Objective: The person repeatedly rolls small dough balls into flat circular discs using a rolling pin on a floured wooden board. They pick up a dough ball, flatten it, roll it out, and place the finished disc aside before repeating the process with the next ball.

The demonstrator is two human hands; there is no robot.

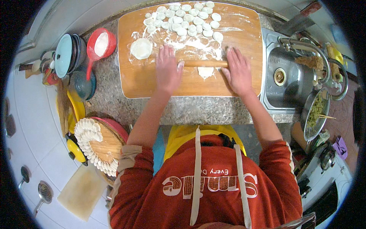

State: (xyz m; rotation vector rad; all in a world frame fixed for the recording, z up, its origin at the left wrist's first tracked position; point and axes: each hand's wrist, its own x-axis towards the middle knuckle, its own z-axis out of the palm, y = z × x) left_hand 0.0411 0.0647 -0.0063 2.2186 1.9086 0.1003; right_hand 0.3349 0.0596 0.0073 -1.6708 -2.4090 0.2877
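Observation:
A wooden rolling pin (204, 63) lies crosswise on the floured wooden board (137, 83). My left hand (168, 68) rests palm down at its left end, fingers extended, and my right hand (238, 70) at its right end, slightly blurred. Under the middle of the pin is a small piece of flattened dough (205, 72), partly hidden by it. To the left of my left hand lies a round rolled dough wrapper (141, 48). Several small flattened dough discs (188, 17) are spread over the far part of the board, with loose flour about them.
At right is a steel sink (288, 97) with a faucet (311, 43); a metal bowl of green filling (316, 111) stands nearby. On the left are a red scoop of flour (110, 43), stacked pots (63, 55) and a round wooden tray (107, 146) bearing several dumplings (88, 137).

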